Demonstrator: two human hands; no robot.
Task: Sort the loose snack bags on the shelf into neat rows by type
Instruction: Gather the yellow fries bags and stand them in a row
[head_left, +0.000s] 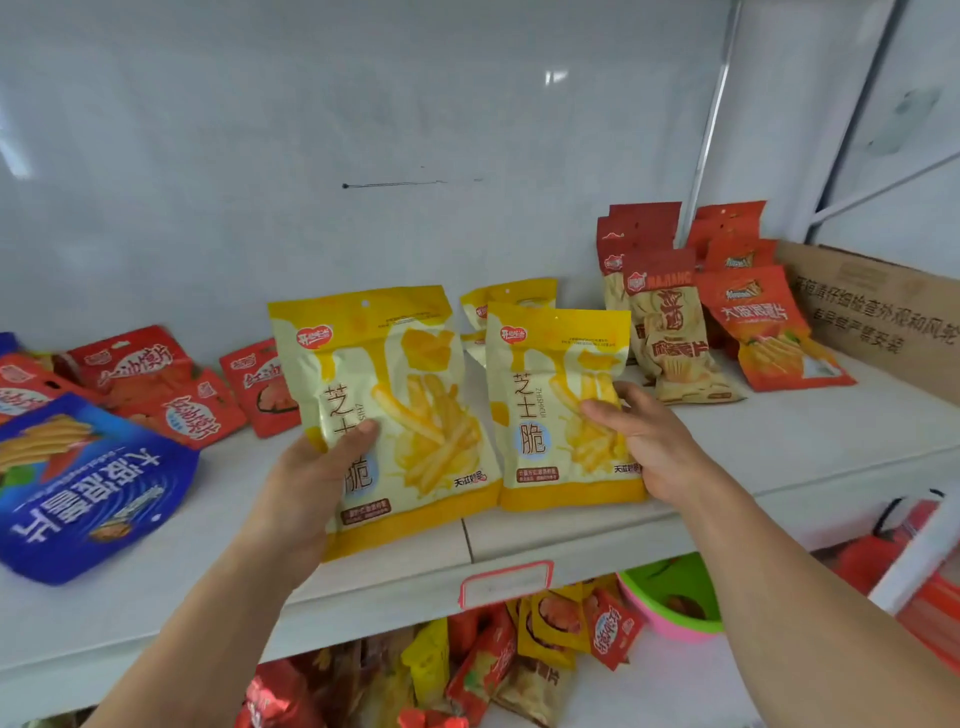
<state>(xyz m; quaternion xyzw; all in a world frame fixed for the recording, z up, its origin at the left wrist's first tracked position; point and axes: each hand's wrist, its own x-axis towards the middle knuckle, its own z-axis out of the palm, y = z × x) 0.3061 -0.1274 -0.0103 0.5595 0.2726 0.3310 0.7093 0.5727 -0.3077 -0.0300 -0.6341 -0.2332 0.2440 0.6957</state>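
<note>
1. blue snack bag (78, 488) at 9 o'clock, lying flat and tilted on the white shelf (779, 447), its print turned sideways.
2. red snack bags (156, 387) loose behind it, toward 10 o'clock, overlapping one another; one more red bag (262, 387) leans just beside them, partly hidden by the yellow bag in the left hand.
3. left hand (311, 478) comes up from 7 o'clock; thumb lies across the front of a yellow cheese-stick bag (395, 410), fingers go behind it out of sight, so the bag is pinched at its lower left. bag upright, bottom edge over the shelf's front lip.
4. second yellow bag (558, 405), same print, just right of centre, touching the first along its side, bottom on the shelf. right hand (644, 441) enters from 4 o'clock; thumb on the bag's front, fingers curled round its right edge, gripping it.
5. third yellow bag (511, 296) stands behind the second, toward 12 o'clock, only its top showing.
6. at 2 o'clock, two upright rows: beige-and-red bags (670, 332) one behind another, and orange-red bags (769, 332) just right of them.
7. cardboard box (872, 312) at 3 o'clock, printed side facing in, beside the orange-red row.
8. below, 6 o'clock: lower shelf with a heap of mixed bags (519, 654); green and pink bowls (675, 603) nested at 5 o'clock.
</note>
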